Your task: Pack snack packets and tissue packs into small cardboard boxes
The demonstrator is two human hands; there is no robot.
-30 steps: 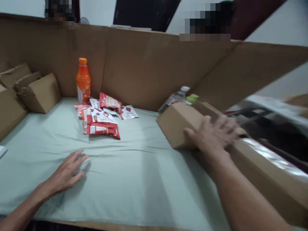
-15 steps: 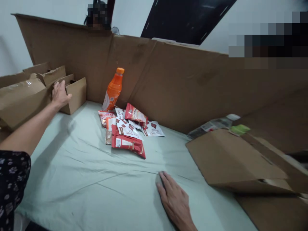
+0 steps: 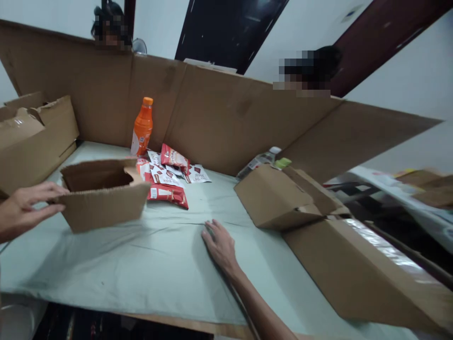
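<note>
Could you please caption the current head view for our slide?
Left hand holds a cardboard box near snack packets; right hand rests on cloth.

Wrinkled pale green cloth (image 3: 170,269) covers the worktop (image 3: 152,319), whose wooden front edge shows below. The right hand (image 3: 221,243) rests on it near the middle. Toward the back, an orange bottle (image 3: 142,130) stands beside piled packets (image 3: 167,194); boxes (image 3: 354,264) line the right side, another box (image 3: 38,148) the left.

The left hand (image 3: 21,210) and the right hand (image 3: 221,244) are bare, as is 1 slender forearm (image 3: 257,302) (the right).
</note>
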